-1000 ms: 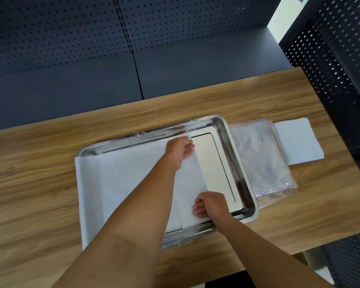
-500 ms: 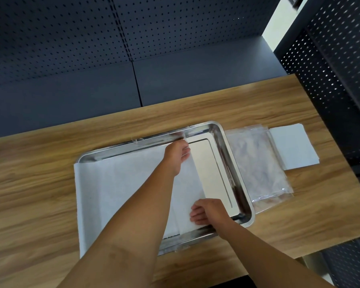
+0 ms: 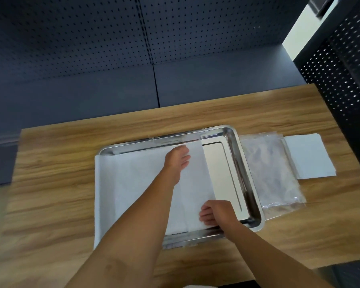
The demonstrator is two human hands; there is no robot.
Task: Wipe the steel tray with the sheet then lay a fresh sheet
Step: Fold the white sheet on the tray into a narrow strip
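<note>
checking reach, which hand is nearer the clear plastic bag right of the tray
Right. The right hand rests at the steel tray's near right end, closer to the bag; the left hand presses the sheet farther left.

So your tray (image 3: 236, 140) sits mid-table (image 3: 60, 154), and the sheet (image 3: 133, 183) lies in it, spilling over its left rim. Your left hand (image 3: 178, 161) rests on the sheet's far part, right hand (image 3: 216, 212) on its near corner. Right of the tray: a plastic bag (image 3: 270, 173), then a stack of sheets (image 3: 307, 155).
</note>
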